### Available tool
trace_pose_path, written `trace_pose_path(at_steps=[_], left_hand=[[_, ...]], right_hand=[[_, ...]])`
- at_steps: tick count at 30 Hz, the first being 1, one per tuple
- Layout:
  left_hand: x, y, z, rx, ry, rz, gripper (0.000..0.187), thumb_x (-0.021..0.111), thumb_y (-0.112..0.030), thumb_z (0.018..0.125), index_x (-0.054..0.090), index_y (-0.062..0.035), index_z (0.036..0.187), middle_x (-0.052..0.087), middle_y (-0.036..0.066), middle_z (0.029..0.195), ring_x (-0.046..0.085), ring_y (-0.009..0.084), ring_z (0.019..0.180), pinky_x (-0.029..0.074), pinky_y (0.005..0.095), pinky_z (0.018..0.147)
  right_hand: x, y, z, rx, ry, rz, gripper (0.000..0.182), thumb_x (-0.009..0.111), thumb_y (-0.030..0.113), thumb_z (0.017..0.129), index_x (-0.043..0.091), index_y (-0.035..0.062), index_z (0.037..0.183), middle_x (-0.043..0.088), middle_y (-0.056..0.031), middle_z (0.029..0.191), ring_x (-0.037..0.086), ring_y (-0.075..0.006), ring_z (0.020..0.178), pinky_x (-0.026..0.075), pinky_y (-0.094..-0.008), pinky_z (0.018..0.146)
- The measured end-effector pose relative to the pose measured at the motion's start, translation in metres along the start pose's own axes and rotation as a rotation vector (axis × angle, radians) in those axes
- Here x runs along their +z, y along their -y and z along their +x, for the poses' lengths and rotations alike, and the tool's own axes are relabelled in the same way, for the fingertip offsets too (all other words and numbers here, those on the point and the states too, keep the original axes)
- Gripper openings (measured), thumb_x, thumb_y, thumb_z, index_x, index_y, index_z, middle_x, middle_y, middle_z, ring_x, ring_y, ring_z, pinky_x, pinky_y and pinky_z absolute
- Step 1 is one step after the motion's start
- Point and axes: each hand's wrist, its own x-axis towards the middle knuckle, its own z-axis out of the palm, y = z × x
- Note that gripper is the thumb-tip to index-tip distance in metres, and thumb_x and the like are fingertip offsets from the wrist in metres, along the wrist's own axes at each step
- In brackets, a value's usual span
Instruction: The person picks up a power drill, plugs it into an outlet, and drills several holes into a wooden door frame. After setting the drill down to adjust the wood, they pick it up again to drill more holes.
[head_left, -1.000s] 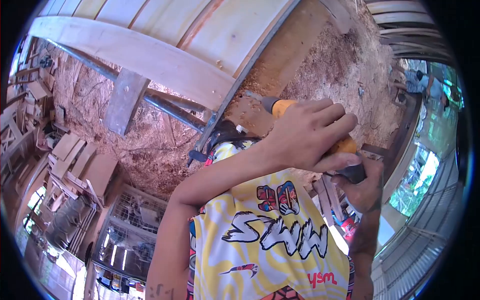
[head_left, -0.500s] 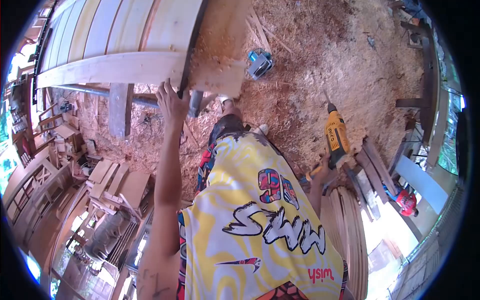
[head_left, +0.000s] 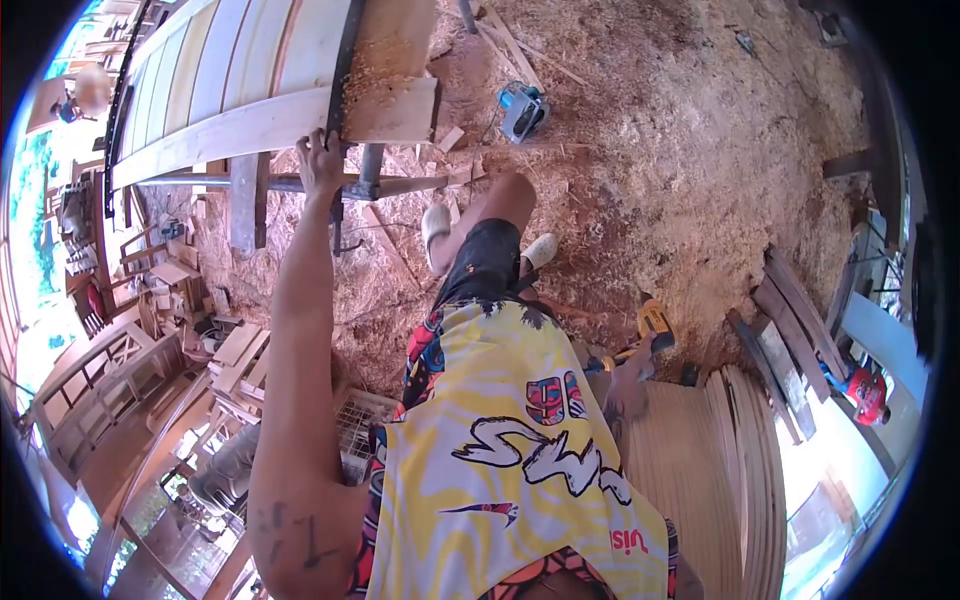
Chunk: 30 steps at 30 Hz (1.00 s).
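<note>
Our left hand [head_left: 322,160], upper left of frame, curls over the plank [head_left: 270,122] edge. Our right hand [head_left: 628,385], lower right, grips the drill [head_left: 652,326] hanging low; it could slip or knock the stacked boards [head_left: 700,470].

Right hand [head_left: 628,385] half hidden behind the shirt [head_left: 510,440]; grip on the drill [head_left: 652,330] unclear. Drill bit out of sight. Left hand [head_left: 320,158] fingertips hidden behind the plank [head_left: 270,120]. Far person [head_left: 868,392] too small to tell.
</note>
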Motion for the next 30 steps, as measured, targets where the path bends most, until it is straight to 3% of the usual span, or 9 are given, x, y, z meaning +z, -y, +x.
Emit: trace_pose_path(at_steps=[4, 7, 9, 10, 11, 13, 20, 25, 30], left_hand=[[-0.012, -0.039, -0.021, -0.17, -0.146, 0.156, 0.065, 0.059, -0.048, 0.11, 0.052, -0.0062, 0.159, 0.045, 0.026, 0.165, 0.043, 0.047, 0.151, 0.038, 0.062, 0.123], [0.018, -0.09, -0.062, 0.364, -0.539, 0.113, 0.046, 0.069, -0.027, 0.099, 0.063, -0.0021, 0.137, 0.062, 0.025, 0.135, 0.057, 0.0473, 0.131, 0.044, 0.0655, 0.115], [0.047, -0.142, -0.129, 0.322, -0.059, -0.019, 0.037, 0.065, -0.012, 0.095, 0.067, 0.0022, 0.13, 0.069, 0.026, 0.124, 0.065, 0.0486, 0.121, 0.047, 0.0611, 0.114], [0.066, -0.169, -0.158, -0.057, 0.52, -0.172, 0.044, 0.063, -0.007, 0.093, 0.065, 0.0027, 0.135, 0.068, 0.027, 0.134, 0.064, 0.0476, 0.129, 0.047, 0.0555, 0.118], [0.131, -0.161, -0.215, 0.255, 0.302, -0.552, 0.061, 0.062, -0.002, 0.089, 0.061, -0.0033, 0.151, 0.064, 0.026, 0.149, 0.055, 0.0457, 0.145, 0.044, 0.0519, 0.124], [0.15, -0.173, -0.293, 0.487, 0.511, -0.446, 0.074, 0.063, 0.002, 0.087, 0.058, -0.0134, 0.16, 0.058, 0.016, 0.164, 0.051, 0.0364, 0.155, 0.039, 0.0543, 0.128], [0.147, -0.108, -0.355, 0.365, 1.13, -0.389, 0.041, 0.08, -0.025, 0.08, 0.081, -0.0172, 0.121, 0.078, 0.011, 0.125, 0.069, 0.0329, 0.128, 0.046, 0.0525, 0.119], [0.039, 0.049, -0.349, 0.183, 0.342, -0.369, 0.02, 0.083, -0.027, 0.087, 0.078, -0.01, 0.096, 0.077, 0.013, 0.106, 0.071, 0.0362, 0.112, 0.054, 0.0492, 0.104], [-0.12, 0.105, -0.293, -0.088, -0.188, -0.181, 0.02, 0.068, 0.002, 0.098, 0.077, -0.0063, 0.114, 0.072, 0.015, 0.118, 0.069, 0.0367, 0.113, 0.057, 0.0461, 0.097]], right_hand=[[-0.027, 0.022, 0.023, 0.107, 0.001, 0.252, 0.054, 0.086, 0.05, 0.094, 0.071, 0.001, 0.113, 0.067, -0.0114, 0.083, 0.066, -0.0223, 0.066, 0.051, -0.0384, 0.054], [-0.021, 0.05, 0.032, 0.258, -0.013, 0.282, 0.047, 0.085, 0.043, 0.097, 0.07, 0.0015, 0.113, 0.068, -0.0124, 0.088, 0.069, -0.0245, 0.073, 0.056, -0.0396, 0.063], [-0.001, 0.07, 0.038, 0.405, -0.013, 0.246, 0.042, 0.084, 0.038, 0.098, 0.07, 0.0018, 0.114, 0.069, -0.0131, 0.091, 0.07, -0.0259, 0.078, 0.06, -0.0404, 0.069], [0.009, 0.079, 0.039, 0.498, -0.016, 0.216, 0.04, 0.084, 0.036, 0.099, 0.069, 0.002, 0.114, 0.07, -0.0134, 0.093, 0.071, -0.0267, 0.08, 0.062, -0.0408, 0.072], [0.019, 0.086, 0.036, 0.567, -0.009, 0.183, 0.038, 0.083, 0.034, 0.1, 0.069, 0.0021, 0.114, 0.07, -0.0138, 0.094, 0.072, -0.0274, 0.083, 0.064, -0.0412, 0.075], [0.037, 0.093, 0.018, 0.568, 0.172, 0.199, 0.034, 0.083, 0.029, 0.101, 0.069, 0.0012, 0.115, 0.072, -0.0142, 0.096, 0.075, -0.0276, 0.087, 0.066, -0.0407, 0.079], [0.134, 0.152, -0.094, 0.978, 0.797, 0.284, 0.055, 0.072, 0.028, 0.109, 0.051, -0.0086, 0.144, 0.069, -0.0198, 0.115, 0.073, -0.022, 0.088, 0.066, -0.0337, 0.081], [0.194, 0.183, -0.204, 0.747, 1.024, 0.21, 0.057, 0.072, 0.029, 0.111, 0.047, -0.0081, 0.147, 0.066, -0.0194, 0.115, 0.07, -0.018, 0.083, 0.065, -0.0324, 0.077], [0.218, 0.195, -0.253, 0.624, 1.092, 0.208, 0.054, 0.072, 0.034, 0.111, 0.053, -0.0046, 0.143, 0.068, -0.0185, 0.116, 0.068, -0.0147, 0.079, 0.063, -0.0286, 0.073]])
